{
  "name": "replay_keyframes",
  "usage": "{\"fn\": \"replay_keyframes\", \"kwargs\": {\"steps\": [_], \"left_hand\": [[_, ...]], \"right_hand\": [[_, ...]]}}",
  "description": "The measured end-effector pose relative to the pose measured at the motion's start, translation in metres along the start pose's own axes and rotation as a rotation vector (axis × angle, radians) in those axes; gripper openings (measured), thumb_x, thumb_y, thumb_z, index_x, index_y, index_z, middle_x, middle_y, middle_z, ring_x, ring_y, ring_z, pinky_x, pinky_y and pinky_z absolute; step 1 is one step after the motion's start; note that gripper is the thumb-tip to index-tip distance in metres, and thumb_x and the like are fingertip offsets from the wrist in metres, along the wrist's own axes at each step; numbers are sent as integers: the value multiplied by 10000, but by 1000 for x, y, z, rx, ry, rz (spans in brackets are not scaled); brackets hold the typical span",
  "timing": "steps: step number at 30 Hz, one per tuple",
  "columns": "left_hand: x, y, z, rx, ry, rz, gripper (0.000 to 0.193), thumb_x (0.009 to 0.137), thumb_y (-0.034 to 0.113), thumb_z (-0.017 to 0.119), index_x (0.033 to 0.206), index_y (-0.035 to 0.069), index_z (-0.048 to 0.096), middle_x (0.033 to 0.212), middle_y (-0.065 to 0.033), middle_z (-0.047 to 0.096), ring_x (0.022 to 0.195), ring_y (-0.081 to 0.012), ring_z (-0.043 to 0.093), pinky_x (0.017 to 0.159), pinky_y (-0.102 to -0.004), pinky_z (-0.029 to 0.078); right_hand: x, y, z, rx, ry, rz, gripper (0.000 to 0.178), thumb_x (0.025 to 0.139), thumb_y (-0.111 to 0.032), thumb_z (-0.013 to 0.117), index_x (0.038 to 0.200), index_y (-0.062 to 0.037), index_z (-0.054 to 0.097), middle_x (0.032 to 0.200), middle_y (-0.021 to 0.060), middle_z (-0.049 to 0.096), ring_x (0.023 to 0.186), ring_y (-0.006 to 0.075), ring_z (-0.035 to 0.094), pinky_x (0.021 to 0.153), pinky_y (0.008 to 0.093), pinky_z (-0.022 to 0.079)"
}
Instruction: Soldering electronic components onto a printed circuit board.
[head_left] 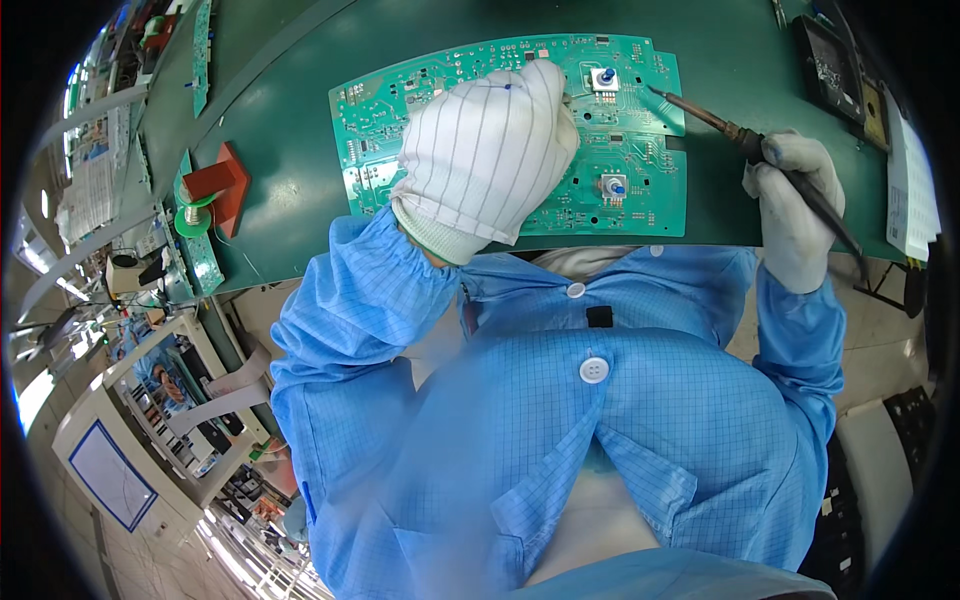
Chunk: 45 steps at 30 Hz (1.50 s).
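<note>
A green circuit board (655, 212) lies on the dark green work surface, with small parts and two blue-shafted rotary knobs, an upper knob (604, 79) and a lower knob (613, 187), near its right side. My left hand (490, 150), in a white striped glove, rests over the board's middle. Its fingers are curled closed toward the upper knob; what they pinch is hidden. My right hand (800, 195), also gloved, grips a soldering iron (745, 138) by its dark handle. The iron's tip points left, at the board's upper right edge.
To the left, a green-flanged solder spool (193, 218) sits by a red stand (232, 190). More narrow circuit boards (203, 60) lie along the left. A black tray (828, 68) and a white sheet (910, 190) are at the far right. The work surface's front edge runs close to my body.
</note>
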<state>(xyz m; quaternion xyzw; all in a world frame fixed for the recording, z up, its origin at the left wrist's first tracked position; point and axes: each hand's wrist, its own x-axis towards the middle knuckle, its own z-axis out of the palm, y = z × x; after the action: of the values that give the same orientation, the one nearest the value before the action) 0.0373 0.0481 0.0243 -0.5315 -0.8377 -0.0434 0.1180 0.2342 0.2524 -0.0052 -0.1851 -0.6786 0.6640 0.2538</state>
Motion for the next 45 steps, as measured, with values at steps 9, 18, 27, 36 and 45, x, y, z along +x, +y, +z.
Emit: {"fn": "replay_keyframes", "kwargs": {"steps": [9, 18, 27, 36, 45], "left_hand": [[11, -18, 9, -260, 5, 148, 128, 874, 204, 619, 865, 88, 566, 655, -102, 600, 581, -263, 629, 506, -373, 513], [18, -28, 15, -314, -85, 129, 131, 898, 192, 585, 920, 62, 583, 697, -157, 626, 618, -314, 642, 554, -394, 530], [26, -36, 8, -459, -314, 73, 187, 939, 205, 551, 1011, 33, 567, 831, -224, 656, 767, -405, 649, 664, -472, 525], [31, -31, 9, -512, -298, 41, 139, 910, 166, 600, 969, 44, 569, 802, -208, 638, 727, -396, 634, 627, -468, 505], [26, -28, 5, -520, -251, 23, 69, 865, 100, 602, 913, 59, 576, 763, -158, 629, 702, -364, 637, 603, -433, 515]], "right_hand": [[21, 2, -19, -366, -364, -217, 161, 751, -24, 694, 891, -54, 619, 884, 130, 655, 846, 271, 622, 745, 359, 491], [27, -6, -14, -455, -385, -276, 167, 785, -63, 719, 949, -68, 686, 925, 113, 689, 850, 254, 665, 766, 349, 504], [29, -5, -11, -502, -398, -357, 160, 791, -73, 735, 943, -71, 685, 931, 83, 714, 889, 273, 673, 778, 371, 513], [31, -1, -11, -481, -423, -397, 152, 795, -88, 760, 929, -87, 688, 959, 51, 731, 912, 257, 671, 771, 367, 530], [31, 5, -14, -465, -449, -499, 252, 751, -39, 775, 961, -104, 652, 905, 30, 696, 882, 299, 653, 776, 410, 532]]}}
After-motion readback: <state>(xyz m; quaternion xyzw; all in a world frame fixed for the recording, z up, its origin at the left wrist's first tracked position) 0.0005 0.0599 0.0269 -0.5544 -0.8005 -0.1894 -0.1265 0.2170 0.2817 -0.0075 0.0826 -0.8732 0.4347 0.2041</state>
